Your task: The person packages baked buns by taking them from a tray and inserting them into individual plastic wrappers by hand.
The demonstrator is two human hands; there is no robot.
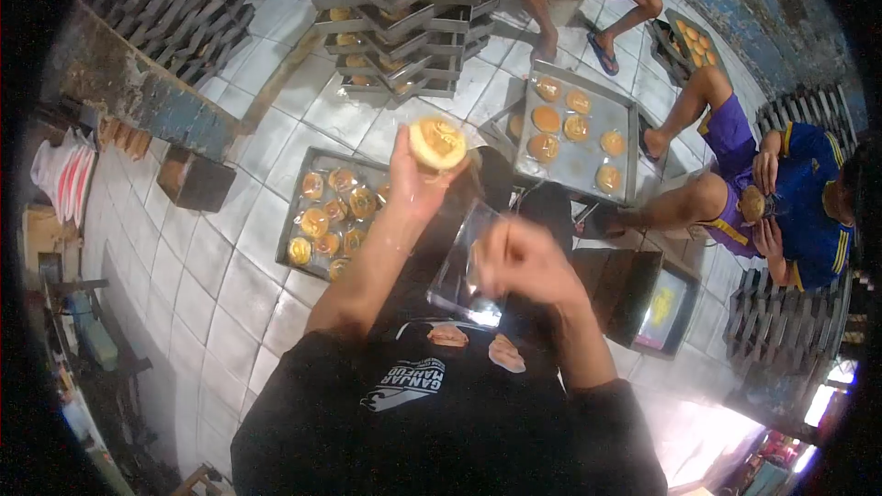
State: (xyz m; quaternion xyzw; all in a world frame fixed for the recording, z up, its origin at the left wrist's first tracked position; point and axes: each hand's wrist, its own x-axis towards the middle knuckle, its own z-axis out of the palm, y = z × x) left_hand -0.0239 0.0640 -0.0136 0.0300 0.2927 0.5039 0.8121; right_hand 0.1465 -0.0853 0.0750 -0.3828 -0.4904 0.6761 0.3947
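Note:
My left hand (415, 186) is raised in front of me and holds a round golden bun (438, 144) with a darker brown top. Below it and to the right, my right hand (533, 262) is smeared by motion, its fingers curled at a clear plastic bag (450, 276). The bag hangs over my lap and catches the light. Beside my left forearm, a metal tray (287, 220) on the floor holds several buns in clear wrapping. Another metal tray (588, 186), to the right of my knees, carries several round buns spaced apart.
Stacked metal trays (395, 37) stand ahead, with more tray stacks (170, 9) at the far left. A person in a blue shirt (813, 193) sits at the right, a round item in hand. Another person's legs (533, 0) show at the top. A dark box (195, 177) stands left.

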